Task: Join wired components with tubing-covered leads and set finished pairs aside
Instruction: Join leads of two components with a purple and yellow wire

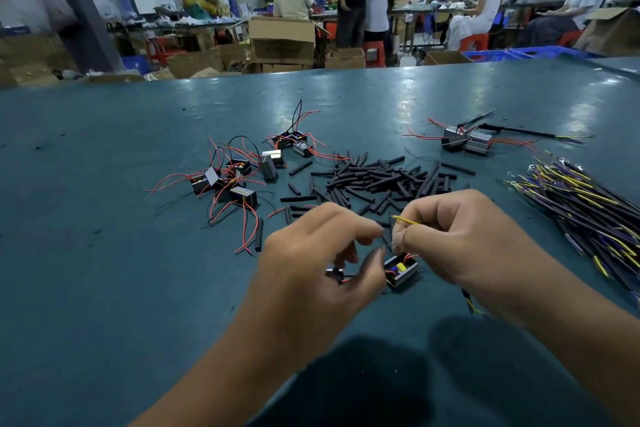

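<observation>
- The wired component [401,270], a small black box with a yellow part and red leads inside, sits low between your two hands, near the front edge of the green table [104,288].
- Your right hand [460,236] has its fingers curled in tight, pinching a yellow wire [406,220] whose tip pokes out to the left, just above that component.
- Your left hand [318,253] is curled too, fingertips meeting the right hand's; a second small black part [334,273] with a red lead shows under its fingers, but the blur hides whether you grip it.
- Just beyond your hands lies the pile of black tubing pieces [374,180], scattered loose.
- Far left of that pile, a cluster of unjoined components [225,180] with red and black leads.
- Far right, a finished group [465,140] lies apart, with a black sleeved lead trailing right.
- At the right edge, a bundle of yellow and purple leads [585,201] lies fanned out.
</observation>
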